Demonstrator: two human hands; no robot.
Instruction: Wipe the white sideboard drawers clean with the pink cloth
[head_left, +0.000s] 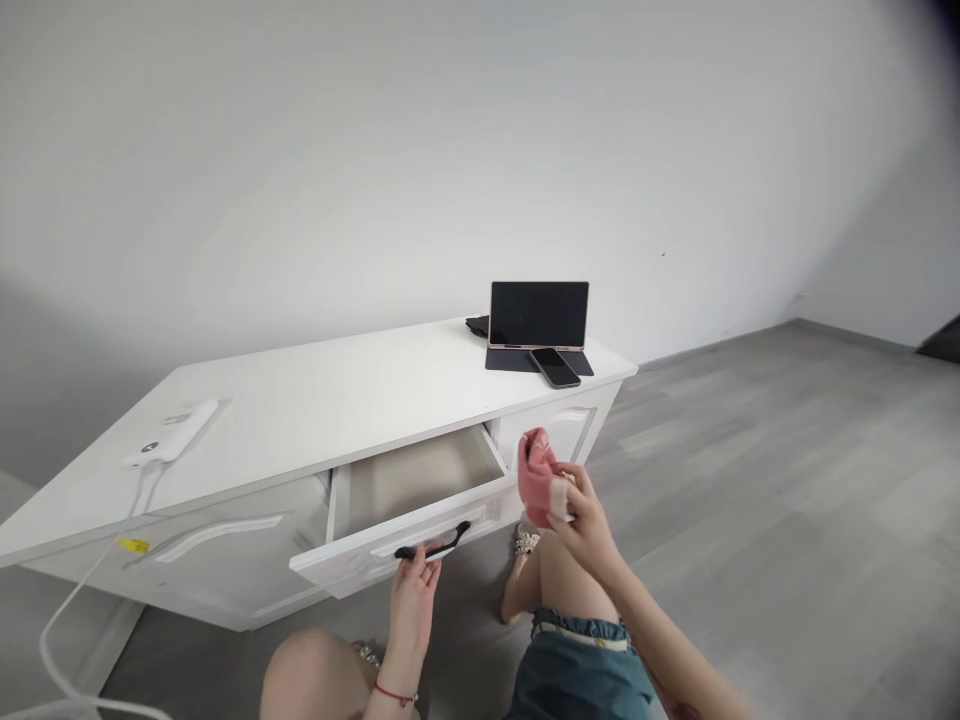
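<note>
crumpled pink cloth, curved black handle

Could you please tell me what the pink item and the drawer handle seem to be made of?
Pink item: matte, soft fabric, perhaps knit, judging by its loose folds. Drawer handle: smooth black, perhaps coated metal or plastic; its even colour hides which.

So the pink cloth item looks like soft, matt fabric, no sheen at all. Drawer front is smooth with a definite gloss, and the black handle could be metal or plastic, honestly can't tell. Worktop is smooth too, more satin imo. Tablet screen and phone are glassy. Floor's got wood-look grain, wall's plain matt.
</note>
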